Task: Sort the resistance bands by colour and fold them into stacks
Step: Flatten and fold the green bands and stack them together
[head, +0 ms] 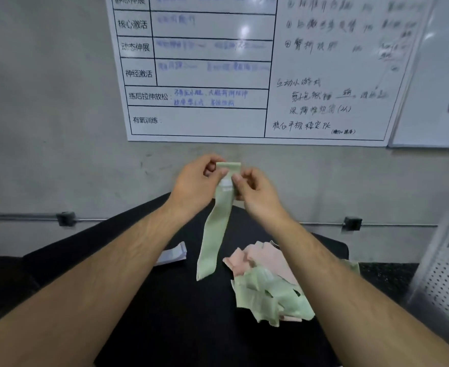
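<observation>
**Green band held up in both hands, heap waiting on the desk**

Both forearms reach forward from the bottom corners and meet in the middle, raised above the desk. The left hand comes in from the left with its back towards the camera. Its thumb and curled fingers pinch the top of a pale green band. The right hand sits just beside it, almost touching, with thumb and forefinger pinching the same band a bit lower on its right edge. So both grips are narrow and closed on that one green band.

The band's top end is folded over flat between the two hands, and a short stub sticks up above the fingers. There's a small whitish label patch right under the pinch. The rest hangs down as a long flat strip with a slight twist, and its bottom end reaches down in front of the dark desk top. I can't tell if it actually touches.

On the desk to the right, partly under the right forearm, there's a loose crumpled heap. The green bands are bunched at the near side and the pink bands behind them, all overlapping. Well apart on the left, a pale lavender band lies folded flat, half hidden by the left forearm.

Behind it all, a whiteboard with a ruled table and handwriting hangs on the grey wall.
</observation>
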